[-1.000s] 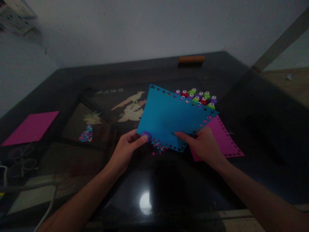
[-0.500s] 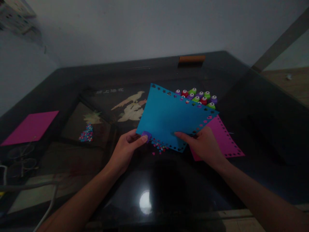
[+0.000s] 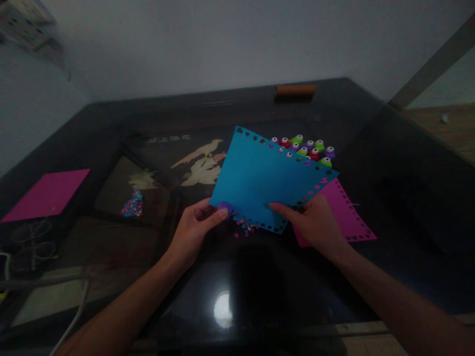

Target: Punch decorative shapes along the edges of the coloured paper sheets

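A sheet of blue paper (image 3: pixel 260 183) is held tilted above the dark table, with small shaped holes along its top, right and bottom edges. My left hand (image 3: pixel 196 225) is closed on a small purple paper punch (image 3: pixel 224 208), which sits at the sheet's lower left corner with my thumb on top. My right hand (image 3: pixel 315 222) grips the sheet's lower right part, thumb on the upper face and fingers underneath. Below the sheet lie loose punched paper bits (image 3: pixel 245 226). A pink sheet (image 3: pixel 345 212) with punched edges lies partly hidden behind my right hand.
Several purple, red and green punches (image 3: pixel 306 148) stand behind the blue sheet. A heap of paper bits (image 3: pixel 133 205) and a plain pink sheet (image 3: pixel 48 194) lie to the left. A brown cylinder (image 3: pixel 296 90) rests at the back edge, and a pale cable (image 3: pixel 74 316) runs at front left.
The blue sheet's upper edge has shifted slightly to the right. Both hands keep almost the same place and grip.
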`<state>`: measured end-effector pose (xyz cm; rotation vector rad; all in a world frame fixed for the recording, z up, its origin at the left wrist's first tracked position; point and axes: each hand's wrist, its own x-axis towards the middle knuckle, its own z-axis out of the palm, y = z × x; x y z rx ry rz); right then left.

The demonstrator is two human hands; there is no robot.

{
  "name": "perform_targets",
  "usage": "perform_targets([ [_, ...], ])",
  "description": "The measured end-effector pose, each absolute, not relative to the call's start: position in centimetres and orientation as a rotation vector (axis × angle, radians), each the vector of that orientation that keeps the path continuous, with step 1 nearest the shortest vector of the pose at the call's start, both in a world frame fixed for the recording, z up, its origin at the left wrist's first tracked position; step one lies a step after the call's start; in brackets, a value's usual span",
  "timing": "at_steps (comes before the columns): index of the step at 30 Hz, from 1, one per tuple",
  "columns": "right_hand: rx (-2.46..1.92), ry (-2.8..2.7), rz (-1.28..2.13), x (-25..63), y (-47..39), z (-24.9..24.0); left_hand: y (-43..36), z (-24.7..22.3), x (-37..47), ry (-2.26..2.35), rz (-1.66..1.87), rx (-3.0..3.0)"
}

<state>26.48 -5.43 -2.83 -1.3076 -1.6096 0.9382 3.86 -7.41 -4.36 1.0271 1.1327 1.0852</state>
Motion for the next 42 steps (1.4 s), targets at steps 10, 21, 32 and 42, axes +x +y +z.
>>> perform_targets([
  [10,-1.308,-1.604,0.978,26.6,-5.5,-2.7,-7.4,-4.6,3.8,1.160,1.077,1.044],
  [21,-1.376,-1.687,1.007,27.3,-5.8,-2.5,-7.5,-4.2,4.1,1.135,1.073,1.017],
  [32,-1.438,-1.593,1.018,28.2,-8.0,-4.0,-7.7,-3.7,4.5,1.165,0.944,1.008],
  [42,-1.480,-1.549,1.115,28.6,-8.0,-4.2,-7.5,-3.2,4.7,1.211,0.870,0.984],
])
